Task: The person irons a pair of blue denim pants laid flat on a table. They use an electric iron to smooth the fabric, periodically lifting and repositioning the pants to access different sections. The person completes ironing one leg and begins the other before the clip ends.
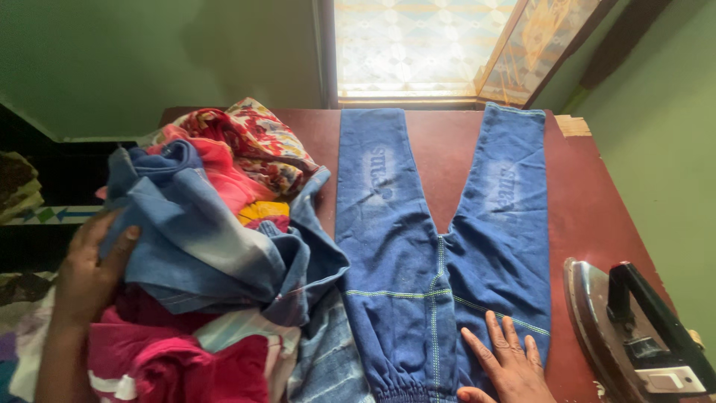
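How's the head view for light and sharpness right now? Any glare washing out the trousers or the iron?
Head view: the window is blown out and backlights the table; the blue trousers stay evenly lit and fairly sharp; a mild sheen on the iron, no harsh glare; the left hand on the clothes pile sits in dimmer light; the right hand is clear; wide-angle bending at the edges.

Packages, signs and screens: none in view. The one label is a small pale rectangular plate (666, 381) on the handle of the iron (634, 332), on the worktop (597, 216) just right of the right grip (511, 362), apart from it.
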